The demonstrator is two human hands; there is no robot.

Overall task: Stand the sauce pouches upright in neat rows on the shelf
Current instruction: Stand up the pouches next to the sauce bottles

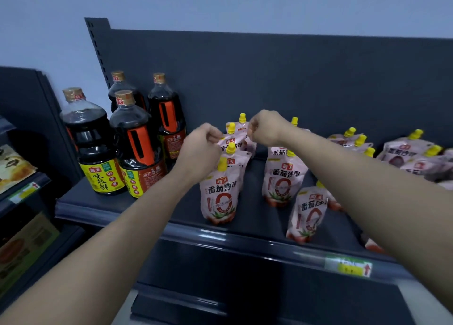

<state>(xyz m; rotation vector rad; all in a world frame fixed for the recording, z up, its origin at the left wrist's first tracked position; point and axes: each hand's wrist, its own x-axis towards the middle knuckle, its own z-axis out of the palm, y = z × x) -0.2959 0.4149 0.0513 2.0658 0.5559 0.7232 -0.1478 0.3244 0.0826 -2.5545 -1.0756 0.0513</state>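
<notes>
1. Fingers of my left hand (201, 150) and right hand (266, 128) curl into pinches on the top corners of a pink sauce pouch (239, 140), upright, third back in the left row.
2. The front pouch (219, 194) stands nearest in that row; a second row (282, 177) stands just right.
3. Toppled pouches (407, 153) lie far right; soy sauce bottles (137, 148) stand left on the dark shelf (255, 202).

Left grip (202, 150) and right grip (266, 128) are pinching a sauce pouch (235, 140) by its top corners on the shelf (257, 224); soy bottles (137, 150) are standing left.
</notes>
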